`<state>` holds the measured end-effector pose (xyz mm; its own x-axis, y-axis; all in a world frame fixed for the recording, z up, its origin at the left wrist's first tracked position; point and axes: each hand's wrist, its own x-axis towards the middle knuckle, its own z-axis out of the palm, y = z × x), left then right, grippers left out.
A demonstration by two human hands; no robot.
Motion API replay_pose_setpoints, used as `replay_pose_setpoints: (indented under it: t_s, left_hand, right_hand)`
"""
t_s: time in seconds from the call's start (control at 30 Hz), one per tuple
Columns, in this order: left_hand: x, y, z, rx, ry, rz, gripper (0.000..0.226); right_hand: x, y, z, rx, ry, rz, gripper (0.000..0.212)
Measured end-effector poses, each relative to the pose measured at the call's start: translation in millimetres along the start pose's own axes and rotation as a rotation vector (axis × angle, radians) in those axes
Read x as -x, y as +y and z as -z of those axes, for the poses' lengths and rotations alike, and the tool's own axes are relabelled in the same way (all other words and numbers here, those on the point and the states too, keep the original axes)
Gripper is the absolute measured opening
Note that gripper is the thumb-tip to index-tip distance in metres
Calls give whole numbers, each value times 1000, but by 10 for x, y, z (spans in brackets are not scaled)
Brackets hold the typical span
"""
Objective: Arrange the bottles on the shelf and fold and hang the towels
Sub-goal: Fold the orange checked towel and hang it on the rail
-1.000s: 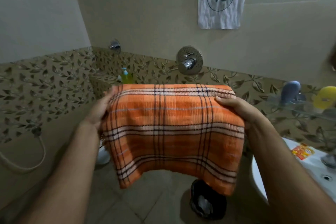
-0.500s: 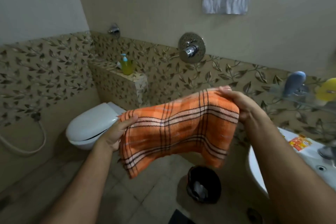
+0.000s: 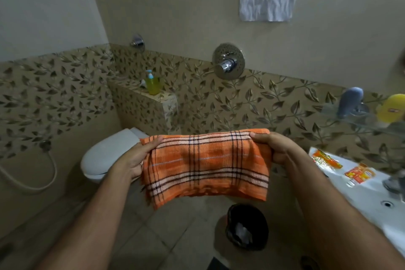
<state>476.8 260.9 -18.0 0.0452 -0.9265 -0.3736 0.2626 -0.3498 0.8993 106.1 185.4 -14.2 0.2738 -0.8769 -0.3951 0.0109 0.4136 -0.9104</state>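
In the head view, I hold the orange towel (image 3: 206, 164) in the middle of the frame, out in the air over the floor. My left hand (image 3: 133, 160) pinches its top left corner, and my right hand (image 3: 277, 149) pinches its top right corner. Both grips are closed on the cloth. The towel hangs down flat between them and looks like it is folded over once, with the edges at the bottom.

I think I am in the folding step. It still looks wide, so next I may need to bring my two hands together to fold it in half again, keeping the corners lined up so it does not slip.

After that it needs a place to hang, but I cannot see a towel bar here.

At the right edge of the frame, a blue bottle (image 3: 350, 102) and a yellow bottle (image 3: 391, 107) sit on a glass shelf (image 3: 361, 121). A green soap bottle (image 3: 152, 83) stands on the ledge (image 3: 166, 96) in the upper left.
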Motion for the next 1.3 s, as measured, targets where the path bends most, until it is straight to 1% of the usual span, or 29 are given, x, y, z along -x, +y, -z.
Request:
replay_pose_setpoints:
  t_s: [0.03, 0.07, 0.1, 0.13, 0.17, 0.2, 0.27, 0.33, 0.4, 0.43, 0.47, 0.5, 0.53, 0.6, 0.63, 0.7, 0.73, 0.83, 0.9, 0.97, 1.0, 1.07, 1.13, 1.17, 1.23, 1.27, 1.3]
  left_hand:
    - [23, -9, 23, -16, -48, -22, 41]
    - [36, -25, 53, -56, -97, -50, 54]
    - [33, -40, 85, -101, -123, -73, 64]
    - [26, -49, 111, -140, -119, -94, 65]
    - [14, -42, 132, -161, -90, -115, 58]
    - [2, -28, 159, -169, -49, -131, 50]
    - [-10, 24, 194, -174, 34, -139, 40]
    - [-9, 64, 231, -165, 84, -151, 38]
    - [-3, 88, 252, -149, 114, -180, 38]
    - [5, 103, 250, -145, 134, -200, 38]
    - [10, 123, 248, -142, 159, -222, 40]
    - [18, 147, 238, -135, 184, -242, 44]
    - [23, 174, 231, -123, 211, -263, 48]
    - [34, 207, 207, -100, 268, -311, 62]
    - [52, 215, 191, -98, 299, -343, 71]
    - [108, 234, 154, -138, 329, -430, 83]
    - [135, 247, 138, -171, 322, -472, 84]
    - [191, 323, 94, -341, 313, -584, 69]
    - [216, 378, 72, -475, 345, -659, 53]
    - [228, 430, 53, -597, 383, -709, 35]
    - [235, 451, 42, -650, 399, -720, 29]
    - [239, 479, 17, -736, 424, -736, 22]
    - [220, 480, -12, -767, 439, -747, 19]
    - [206, 472, -22, -767, 438, -749, 17]
    - [164, 447, -24, -784, 428, -739, 13]
    - [117, 426, -3, -818, 421, -730, 12]
    - [63, 407, 19, -866, 413, -718, 12]
  right_hand:
    - [-2, -19, 4, -8, -3, -12, 48]
    - [9, -39, 13, -19, -8, -22, 48]
    - [24, -59, 30, -20, -27, -19, 53]
    - [40, -73, 61, 6, -61, -17, 62]
    - [60, -91, 88, 55, -120, -18, 68]
    - [97, -120, 98, 109, -181, -23, 62]
    - [127, -186, 118, 227, -233, -21, 42]
    - [144, -252, 100, 312, -193, -14, 33]
    - [164, -305, 90, 340, -129, -2, 20]
    - [168, -315, 93, 341, -105, 1, 17]
    - [186, -322, 83, 332, -98, 6, 18]
    - [197, -317, 78, 305, -95, 20, 24]
    - [225, -311, 56, 273, -101, 48, 34]
    - [260, -275, 27, 212, -89, 155, 62]
    - [281, -255, 7, 198, -56, 225, 71]
    - [349, -234, -33, 196, 34, 351, 79]
    - [382, -236, -50, 206, 48, 404, 75]
    - [489, -292, -68, 317, 76, 531, 49]
    - [579, -352, -72, 402, 83, 558, 46]
    - [646, -409, -61, 572, 130, 584, 44]
    - [665, -430, -47, 676, 182, 603, 41]
    - [676, -478, -28, 888, 315, 665, 27]
    - [708, -542, -44, 1038, 437, 717, 13]
    - [732, -580, -60, 1088, 486, 744, 10]
    - [740, -667, -49, 1116, 552, 776, 13]
    - [732, -705, -29, 1072, 560, 774, 15]
    - [738, -743, -18, 967, 527, 768, 16]
